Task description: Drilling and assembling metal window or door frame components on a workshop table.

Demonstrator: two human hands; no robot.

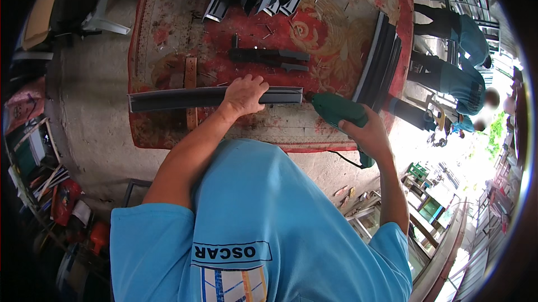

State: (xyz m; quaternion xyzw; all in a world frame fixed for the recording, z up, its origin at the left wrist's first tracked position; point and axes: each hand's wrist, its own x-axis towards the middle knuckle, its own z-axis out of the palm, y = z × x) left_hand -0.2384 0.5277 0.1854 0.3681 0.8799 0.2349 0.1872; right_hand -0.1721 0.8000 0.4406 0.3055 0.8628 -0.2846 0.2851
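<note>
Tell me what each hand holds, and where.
The left hand presses the dark metal profile near its right end; the right hand grips the green drill body.

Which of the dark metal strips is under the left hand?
The single long strip lying crosswise at the rug's near edge, pinned by the left hand; the other strips lie bundled farther away.

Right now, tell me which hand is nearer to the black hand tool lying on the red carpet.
Left. The left hand presses the dark metal profile just below the black hand tool; the right hand grips the green drill, farther off.

A red patterned rug (336,27) covers grey concrete floor (89,105), seemingly outdoors.
</note>
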